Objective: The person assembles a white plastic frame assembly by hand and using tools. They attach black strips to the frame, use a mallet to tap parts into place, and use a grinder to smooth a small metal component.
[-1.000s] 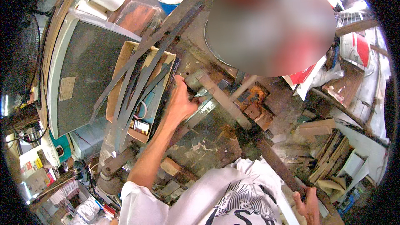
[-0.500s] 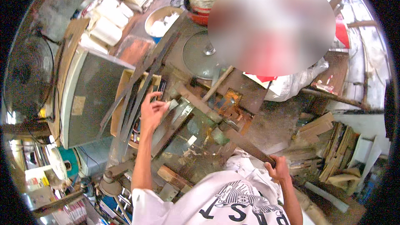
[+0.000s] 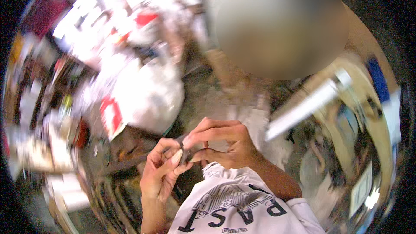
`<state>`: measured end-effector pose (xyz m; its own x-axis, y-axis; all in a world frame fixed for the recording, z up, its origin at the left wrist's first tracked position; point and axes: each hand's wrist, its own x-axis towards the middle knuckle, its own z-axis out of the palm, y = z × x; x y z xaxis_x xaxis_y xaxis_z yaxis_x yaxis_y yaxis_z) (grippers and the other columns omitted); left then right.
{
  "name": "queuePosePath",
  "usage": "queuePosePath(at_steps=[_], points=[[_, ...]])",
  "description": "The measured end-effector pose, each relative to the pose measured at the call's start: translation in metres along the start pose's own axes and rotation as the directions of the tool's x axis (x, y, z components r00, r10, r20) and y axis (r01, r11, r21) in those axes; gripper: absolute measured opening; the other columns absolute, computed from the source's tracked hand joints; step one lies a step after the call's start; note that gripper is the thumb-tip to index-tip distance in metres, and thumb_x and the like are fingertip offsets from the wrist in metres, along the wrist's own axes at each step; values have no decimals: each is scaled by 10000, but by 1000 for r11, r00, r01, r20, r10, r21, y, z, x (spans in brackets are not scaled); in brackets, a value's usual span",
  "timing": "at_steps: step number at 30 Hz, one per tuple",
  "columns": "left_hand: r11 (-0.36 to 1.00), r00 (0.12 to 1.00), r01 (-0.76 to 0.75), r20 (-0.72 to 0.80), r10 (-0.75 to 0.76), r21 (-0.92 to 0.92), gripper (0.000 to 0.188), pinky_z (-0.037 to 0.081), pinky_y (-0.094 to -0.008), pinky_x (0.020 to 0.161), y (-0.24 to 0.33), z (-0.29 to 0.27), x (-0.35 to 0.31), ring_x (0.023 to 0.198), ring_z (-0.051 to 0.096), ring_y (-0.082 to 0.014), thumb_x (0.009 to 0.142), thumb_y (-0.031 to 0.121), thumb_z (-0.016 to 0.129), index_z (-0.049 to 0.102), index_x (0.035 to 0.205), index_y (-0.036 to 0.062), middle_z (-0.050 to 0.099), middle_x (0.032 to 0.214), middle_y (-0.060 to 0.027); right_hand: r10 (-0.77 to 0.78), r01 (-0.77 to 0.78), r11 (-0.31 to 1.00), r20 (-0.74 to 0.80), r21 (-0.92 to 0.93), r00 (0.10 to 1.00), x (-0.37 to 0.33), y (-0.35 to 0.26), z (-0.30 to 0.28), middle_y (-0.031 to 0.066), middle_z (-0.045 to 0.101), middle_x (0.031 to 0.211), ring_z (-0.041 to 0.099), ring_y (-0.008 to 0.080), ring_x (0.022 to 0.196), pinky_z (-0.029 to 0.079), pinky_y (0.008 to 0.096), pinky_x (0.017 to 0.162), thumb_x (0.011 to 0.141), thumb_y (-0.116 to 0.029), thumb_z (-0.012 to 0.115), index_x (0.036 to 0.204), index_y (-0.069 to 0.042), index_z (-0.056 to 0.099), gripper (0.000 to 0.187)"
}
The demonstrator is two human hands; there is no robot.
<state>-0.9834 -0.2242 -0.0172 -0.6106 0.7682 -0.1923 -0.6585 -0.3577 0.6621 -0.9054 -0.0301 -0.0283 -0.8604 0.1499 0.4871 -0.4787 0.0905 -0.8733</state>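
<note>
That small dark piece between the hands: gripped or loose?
Gripped. The right hand pinches the small dark piece at its fingertips, and the left hand thumb presses against it. The blur hides what it is.

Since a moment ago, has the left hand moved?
Yes. The left hand has left the metal strips and come in beside the white shirt, meeting the right hand.

A small dark piece (image 3: 184, 149), blurred; pinched between both hands' fingertips.

Motion blur smears the whole surroundings, so the white bag (image 3: 147, 91) and the red-and-white package (image 3: 112, 117) stay vague. The small dark piece (image 3: 184, 149) pinched between left hand (image 3: 162, 171) and right hand (image 3: 221, 143) is too small and covered to identify.
</note>
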Motion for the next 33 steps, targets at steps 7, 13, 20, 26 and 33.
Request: queuePosePath(at_steps=[7, 13, 20, 26, 33], points=[[889, 861, 305, 300, -410, 341, 519, 582, -373, 851, -263, 193, 28, 1039, 620, -280, 976, 421, 542, 509, 1226, -33, 596, 1156, -182, -183, -162, 855, -578, -492, 795, -289, -132, -196, 73, 648, 858, 632, 210, 796, 496, 342, 703, 859, -159, 725, 917, -49, 688, 129], [630, 371, -442, 770, -519, 639, 164, 589, -315, 738, -458, 363, -22, 871, 706, -232, 829, -63, 710, 644, 978, -75, 697, 954, -173, -285, -555, 756, -938, -346, 196, -498, -258, -204, 87, 683, 864, 657, 203, 773, 509, 341, 694, 877, -136, 711, 953, -36, 692, 127], [628, 15, -413, 695, -719, 659, 120, 556, -254, 696, -657, 448, -147, 787, 687, -143, 863, 22, 720, 675, 932, -65, 695, 847, -109, -75, -367, 922, -868, 128, -491, -692, -332, -181, 31, 697, 760, 618, 92, 676, 495, 269, 598, 876, -196, 742, 893, -23, 744, 174], [567, -120, -222, 555, -823, 793, 141, 544, -253, 654, -823, 493, -257, 734, 691, -146, 875, 62, 719, 686, 934, -62, 697, 815, -116, -5, -230, 947, -706, 224, -708, -864, -357, -198, 39, 712, 822, 624, 85, 701, 496, 232, 605, 850, -115, 767, 959, 10, 747, 168], [294, 148, 380, 256, -955, 877, 208, 609, -315, 766, -988, 522, -318, 789, 710, -199, 864, 33, 720, 670, 1030, -82, 715, 947, -165, 10, -607, 691, -845, 393, -535, -1037, -404, -303, 93, 732, 846, 663, 111, 743, 541, 245, 677, 852, -15, 704, 1033, 44, 728, 193]])
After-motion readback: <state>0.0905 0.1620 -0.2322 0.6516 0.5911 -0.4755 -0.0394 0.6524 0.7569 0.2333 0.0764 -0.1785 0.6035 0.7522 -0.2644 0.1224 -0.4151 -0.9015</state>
